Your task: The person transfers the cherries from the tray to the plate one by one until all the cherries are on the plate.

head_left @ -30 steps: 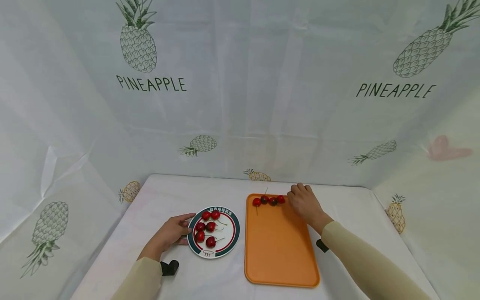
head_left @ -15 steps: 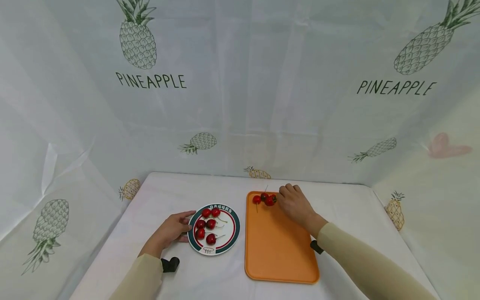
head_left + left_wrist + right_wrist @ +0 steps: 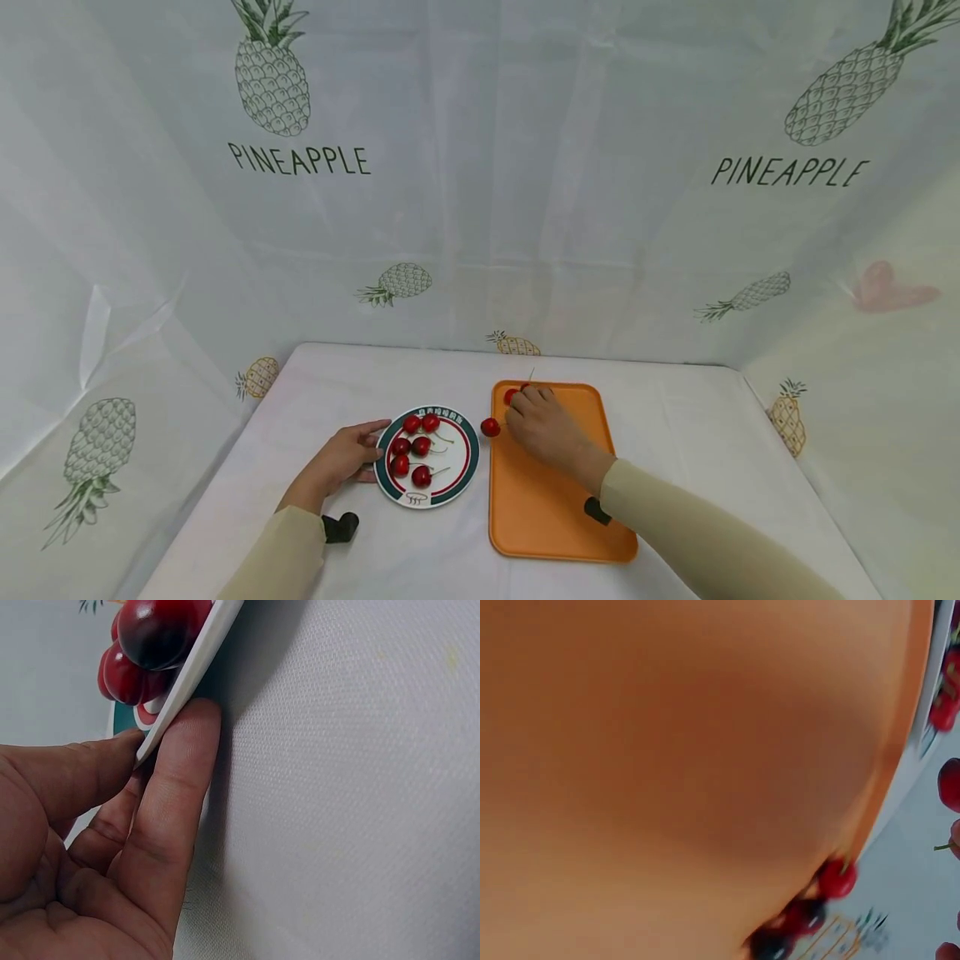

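My left hand point(image 3: 341, 458) holds the left rim of a round white plate point(image 3: 462, 471) with a green border; in the left wrist view, the thumb point(image 3: 97, 769) lies on top and a finger point(image 3: 184, 757) underneath. Several red cherries point(image 3: 422, 446) with stems sit on this plate. Over the orange tray point(image 3: 555, 525), my right hand point(image 3: 551, 433) pinches a cherry point(image 3: 490, 427), seemingly by its stem, and the fruit hangs above the tray's left edge. Behind the fingers, cherries lie along the tray's far end, partly hidden; the right wrist view has a red cherry point(image 3: 837, 877) and two darker ones there.
A white cloth point(image 3: 420, 554) covers the table under plate and tray. White curtains point(image 3: 480, 183) printed with pineapples hang at the back and sides. The plate and tray stand side by side, with a narrow strip of cloth between them.
My right hand has picked up a cherry from the right end of the row and carried it left across the tray toward the plate. The left hand stays on the plate.
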`<action>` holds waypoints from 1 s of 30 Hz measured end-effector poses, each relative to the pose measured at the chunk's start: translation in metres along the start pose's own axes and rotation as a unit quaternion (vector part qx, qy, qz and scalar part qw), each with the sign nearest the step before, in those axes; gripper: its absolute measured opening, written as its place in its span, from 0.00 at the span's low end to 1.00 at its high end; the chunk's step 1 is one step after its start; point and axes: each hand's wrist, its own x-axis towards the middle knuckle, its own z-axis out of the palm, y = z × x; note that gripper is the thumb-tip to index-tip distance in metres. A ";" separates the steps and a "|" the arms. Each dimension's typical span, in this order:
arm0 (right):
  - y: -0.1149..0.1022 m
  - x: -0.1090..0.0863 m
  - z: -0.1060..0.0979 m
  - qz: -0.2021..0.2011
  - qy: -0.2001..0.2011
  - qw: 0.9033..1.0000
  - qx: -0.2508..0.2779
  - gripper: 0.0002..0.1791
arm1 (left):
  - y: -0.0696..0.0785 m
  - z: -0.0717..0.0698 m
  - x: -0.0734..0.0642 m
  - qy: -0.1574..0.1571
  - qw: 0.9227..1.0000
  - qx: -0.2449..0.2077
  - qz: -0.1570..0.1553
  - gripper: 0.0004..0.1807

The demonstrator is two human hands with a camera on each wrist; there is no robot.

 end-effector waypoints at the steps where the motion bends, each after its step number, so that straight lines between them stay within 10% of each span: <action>1: -0.005 0.003 -0.001 -0.001 -0.007 1.000 0.004 0.09 | 0.000 0.000 0.000 0.000 1.000 -0.001 -0.001 0.31; 16: -0.064 0.038 0.001 -0.052 -0.038 0.998 0.002 0.08 | 0.001 0.001 -0.001 0.002 1.000 0.001 -0.002 0.31; 30: -0.076 0.043 0.015 -0.053 -0.058 0.997 -0.007 0.12 | -0.001 0.001 -0.001 0.005 1.000 0.004 0.002 0.31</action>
